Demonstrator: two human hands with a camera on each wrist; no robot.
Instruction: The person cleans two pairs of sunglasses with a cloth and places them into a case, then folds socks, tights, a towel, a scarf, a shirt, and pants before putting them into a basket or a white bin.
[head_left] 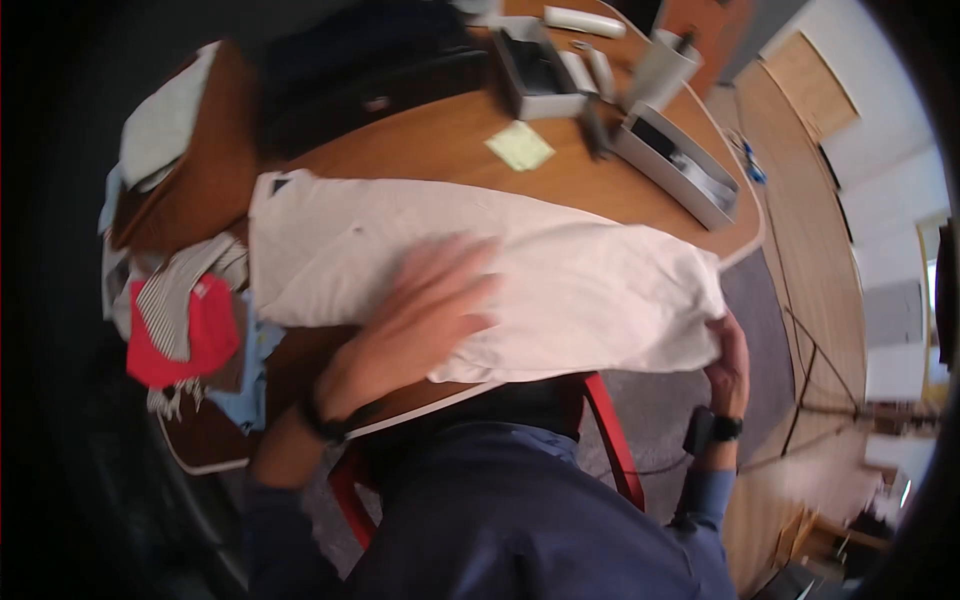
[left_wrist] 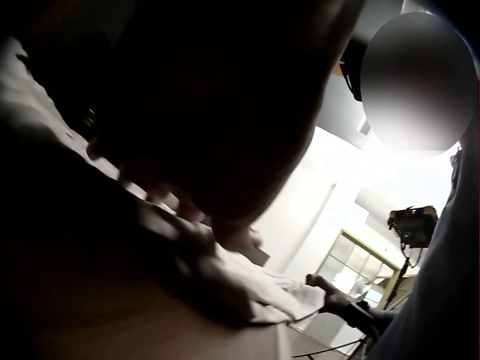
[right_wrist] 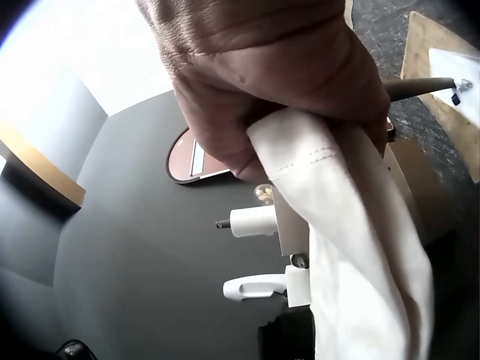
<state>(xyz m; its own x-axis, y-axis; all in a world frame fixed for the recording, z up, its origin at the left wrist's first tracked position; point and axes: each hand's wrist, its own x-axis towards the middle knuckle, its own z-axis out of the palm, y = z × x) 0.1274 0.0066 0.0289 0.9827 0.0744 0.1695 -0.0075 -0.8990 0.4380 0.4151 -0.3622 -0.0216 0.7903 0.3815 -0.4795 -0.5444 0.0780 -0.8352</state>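
A long off-white garment, shaped like trousers folded lengthwise, lies across the wooden table. My left hand, blurred in the head view, is over its middle with the fingers stretched out. At the garment's right end, near the table's edge, my right hand grips the cloth. The right wrist view shows the right hand curled round a stitched hem, with the cloth hanging in folds below it. In the left wrist view the left hand is dark, its fingertips right at the cloth.
At the left stand a brown fabric bin with white cloth on it and a pile with a red cloth. Behind are a black bag, yellow notes and a white box. A red chair is in front.
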